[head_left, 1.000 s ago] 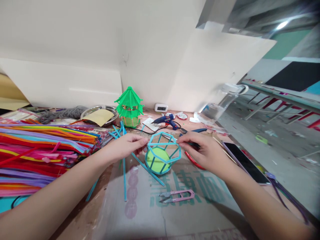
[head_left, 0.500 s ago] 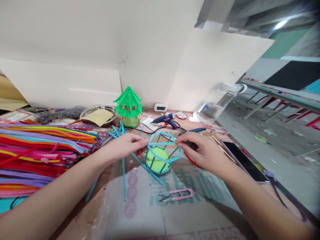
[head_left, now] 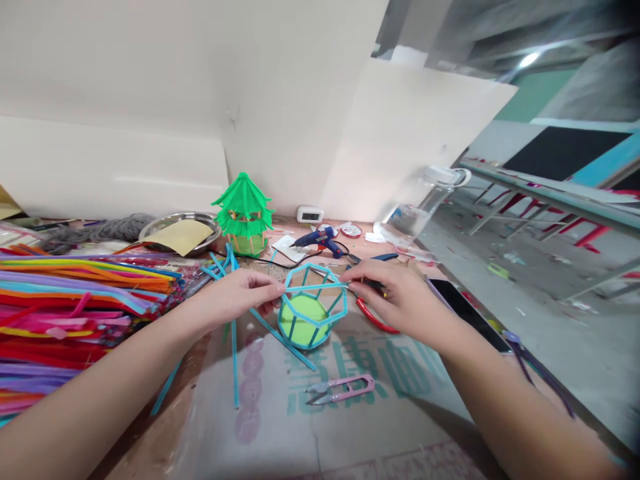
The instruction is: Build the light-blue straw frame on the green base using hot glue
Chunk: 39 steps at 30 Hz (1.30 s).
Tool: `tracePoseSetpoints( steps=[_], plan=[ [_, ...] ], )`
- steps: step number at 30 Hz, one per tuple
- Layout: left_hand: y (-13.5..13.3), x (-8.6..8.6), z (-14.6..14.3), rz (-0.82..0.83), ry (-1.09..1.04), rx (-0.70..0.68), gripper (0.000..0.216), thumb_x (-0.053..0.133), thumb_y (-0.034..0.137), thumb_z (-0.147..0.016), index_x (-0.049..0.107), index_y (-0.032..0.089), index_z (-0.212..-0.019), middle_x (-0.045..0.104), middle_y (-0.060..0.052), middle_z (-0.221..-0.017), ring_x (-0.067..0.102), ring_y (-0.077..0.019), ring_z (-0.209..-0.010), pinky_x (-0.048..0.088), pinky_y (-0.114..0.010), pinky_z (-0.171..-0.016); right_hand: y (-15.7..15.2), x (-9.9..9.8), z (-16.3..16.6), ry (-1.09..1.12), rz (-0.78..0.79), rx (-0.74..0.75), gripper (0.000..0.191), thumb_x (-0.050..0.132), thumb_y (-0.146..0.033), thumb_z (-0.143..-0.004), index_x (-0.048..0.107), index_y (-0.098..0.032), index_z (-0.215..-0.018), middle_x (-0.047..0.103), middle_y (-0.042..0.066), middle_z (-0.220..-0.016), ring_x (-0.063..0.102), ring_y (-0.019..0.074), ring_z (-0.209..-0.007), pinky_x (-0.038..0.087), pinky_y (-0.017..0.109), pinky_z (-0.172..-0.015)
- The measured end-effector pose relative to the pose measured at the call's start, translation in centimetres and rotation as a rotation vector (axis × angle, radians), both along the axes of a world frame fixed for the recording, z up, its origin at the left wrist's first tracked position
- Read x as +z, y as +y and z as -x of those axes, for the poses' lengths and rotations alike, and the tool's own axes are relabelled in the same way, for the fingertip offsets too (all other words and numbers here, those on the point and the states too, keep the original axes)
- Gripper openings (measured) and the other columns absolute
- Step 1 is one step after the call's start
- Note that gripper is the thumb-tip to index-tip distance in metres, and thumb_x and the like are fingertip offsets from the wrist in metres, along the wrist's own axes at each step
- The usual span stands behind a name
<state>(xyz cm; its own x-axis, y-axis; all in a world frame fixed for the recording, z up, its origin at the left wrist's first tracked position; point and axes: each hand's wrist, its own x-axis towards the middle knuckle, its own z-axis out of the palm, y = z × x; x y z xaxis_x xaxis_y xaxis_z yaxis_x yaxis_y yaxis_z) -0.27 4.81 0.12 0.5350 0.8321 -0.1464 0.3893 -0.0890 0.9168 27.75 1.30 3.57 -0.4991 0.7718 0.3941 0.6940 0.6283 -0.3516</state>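
Note:
A small cage-like frame (head_left: 313, 301) of light blue pipe cleaners with a lime green round base stands on the cardboard in front of me. My left hand (head_left: 239, 296) pinches the left end of a blue pipe cleaner laid across the frame's top. At the other end of that pipe cleaner my right hand (head_left: 395, 299) pinches it while also holding red-handled pliers (head_left: 373, 317). Loose blue pipe cleaners (head_left: 233, 347) lie under my left hand.
A big pile of coloured pipe cleaners (head_left: 75, 300) fills the left. Pink thread snips (head_left: 341, 388) lie near me. Behind are a green pagoda model (head_left: 243, 212), a metal dish (head_left: 179, 232), a blue glue gun (head_left: 320, 240) and a plastic bottle (head_left: 417, 210). A phone (head_left: 465, 313) lies at the right.
The view has shifted slightly, so everything sits a little further left in the picture. Both hands keep the same pinch on the pipe cleaner across the frame.

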Motion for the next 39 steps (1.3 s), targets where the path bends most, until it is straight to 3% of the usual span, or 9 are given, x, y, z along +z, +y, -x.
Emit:
tracePoseSetpoints(
  steps=[27,39],
  plan=[
    [-0.1,-0.5,0.0,0.068,-0.028,0.034,0.041,0.061,0.057,-0.082,0.066,0.018,-0.07,0.058,0.001,-0.065,0.054,-0.0149,-0.065,0.044,-0.025,-0.067,0.4,-0.3,-1.1,-0.066,0.121,0.013,0.012,0.056,-0.015,-0.088,0.065,-0.02,-0.094,0.071,0.003,-0.095,0.064,0.015,-0.085,0.046,0.026,-0.075],
    [0.0,-0.6,0.0,0.057,0.002,0.021,0.042,0.058,0.058,-0.083,0.066,0.019,-0.07,0.059,0.0,-0.067,0.053,-0.0164,-0.067,0.042,-0.026,-0.067,0.3,-0.5,-0.8,-0.009,0.108,-0.068,0.011,0.055,-0.017,-0.089,0.064,-0.02,-0.094,0.07,0.002,-0.094,0.062,0.0141,-0.081,0.044,0.026,-0.073]
  ],
)
